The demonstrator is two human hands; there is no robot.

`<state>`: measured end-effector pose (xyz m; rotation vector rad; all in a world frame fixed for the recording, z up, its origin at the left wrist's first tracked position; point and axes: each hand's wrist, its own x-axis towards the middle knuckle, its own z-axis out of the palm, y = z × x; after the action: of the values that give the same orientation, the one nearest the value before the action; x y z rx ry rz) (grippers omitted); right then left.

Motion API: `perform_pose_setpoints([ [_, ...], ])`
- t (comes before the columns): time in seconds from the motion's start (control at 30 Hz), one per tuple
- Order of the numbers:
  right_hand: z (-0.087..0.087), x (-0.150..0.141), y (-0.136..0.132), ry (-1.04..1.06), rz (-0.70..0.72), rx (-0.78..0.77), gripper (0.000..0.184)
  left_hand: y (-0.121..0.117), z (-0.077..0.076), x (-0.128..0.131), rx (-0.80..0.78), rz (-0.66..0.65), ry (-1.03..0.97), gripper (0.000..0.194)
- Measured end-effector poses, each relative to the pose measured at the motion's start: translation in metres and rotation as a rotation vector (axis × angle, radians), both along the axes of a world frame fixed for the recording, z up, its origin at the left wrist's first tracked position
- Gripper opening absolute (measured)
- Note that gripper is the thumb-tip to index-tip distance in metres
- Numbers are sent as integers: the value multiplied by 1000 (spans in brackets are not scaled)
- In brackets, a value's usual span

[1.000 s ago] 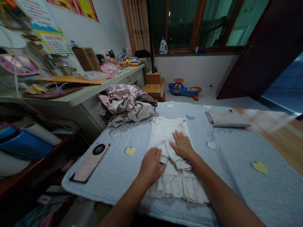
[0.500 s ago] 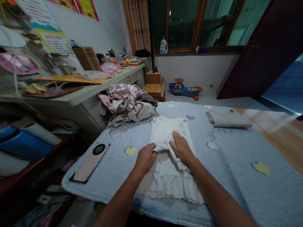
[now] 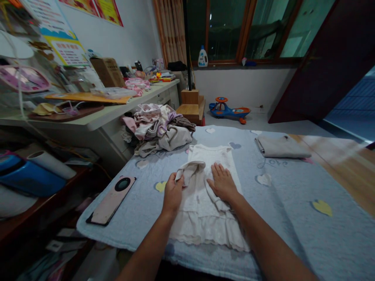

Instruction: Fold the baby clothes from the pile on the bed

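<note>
The right hand (image 3: pixel 223 182) hides part of the white garment (image 3: pixel 202 205); the poster (image 3: pixel 66 46) is blurred.

Bare hands & bare forearms, as caught by head cam: L hand (image 3: pixel 172 193) and R hand (image 3: pixel 224 183) both uncovered from fingertips to wrist. L forearm (image 3: pixel 148 244) and R forearm (image 3: pixel 268 236), likewise bare, are smooth in outline — slim at the wrist, broader twd the near edge, where view cuts off. R hand shows tapered fingers w/ rounded tips, plus a shorter thumb. Nails & fine detail too small to make out. Dark patch (image 3: pixel 187 274) at near edge, b/w the arms — clothing or shadow, can't tell.
</note>
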<state>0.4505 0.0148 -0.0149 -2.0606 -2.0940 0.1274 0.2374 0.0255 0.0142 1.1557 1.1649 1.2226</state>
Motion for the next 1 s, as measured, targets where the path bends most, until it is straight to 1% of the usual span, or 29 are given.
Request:
perform_pose_setpoints([
  [0.07, 5, 2, 3, 28, 10, -21, 68, -6, 4, 4, 74, -63, 97, 25],
  [0.1, 9, 4, 4, 49, 15, -9, 70, -8, 7, 7, 109, -90, 148, 23],
  [0.2, 27, 3, 8, 120, 61, 138, 77, -16, 19, 14, 202, -167, 296, 22],
  [0.3, 49, -6, 7, 178, 183, 293, 79, -21, 28, 17, 270, -295, 380, 25],
  [0.33, 56, -9, 7, 200, 223, 332, 76, -23, 29, 16, 297, -343, 387, 28],
  [0.4, 65, -15, 6, 269, 277, 407, 57, -27, 29, 12, 373, -406, 416, 44],
  [0.47, 70, -15, 8, 386, 289, 461, 32, -33, 26, 5, 458, -390, 498, 62],
  [0.5, 70, -12, 11, 465, 270, 479, 22, -36, 24, 1, 487, -356, 555, 67],
  [0.53, 69, -8, 14, 556, 232, 490, 15, -39, 23, -3, 497, -314, 622, 66],
  [0.57, 66, -3, 19, 664, 171, 494, 11, -42, 22, -7, 487, -279, 693, 60],
  [0.63, 58, 10, 28, 931, -12, 501, 14, -47, 21, -13, 422, -263, 842, 40],
  [0.67, 53, 17, 33, 1084, -130, 505, 18, -48, 20, -15, 379, -284, 913, 30],
  [0.7, 48, 23, 36, 1241, -250, 512, 22, -50, 20, -15, 338, -317, 977, 24],
  [0.77, 39, 34, 41, 1533, -464, 528, 30, -52, 20, -14, 276, -375, 1081, 24],
  [0.8, 35, 39, 42, 1651, -539, 536, 34, -53, 21, -12, 256, -388, 1124, 27],
  [0.87, 30, 45, 42, 1817, -612, 547, 41, -54, 22, -8, 231, -404, 1199, 30],
  [0.93, 26, 49, 39, 1901, -598, 540, 44, -54, 24, -5, 213, -411, 1261, 28],
  [1.0, 23, 51, 37, 1941, -555, 523, 44, -52, 27, -3, 191, -428, 1302, 22],
])
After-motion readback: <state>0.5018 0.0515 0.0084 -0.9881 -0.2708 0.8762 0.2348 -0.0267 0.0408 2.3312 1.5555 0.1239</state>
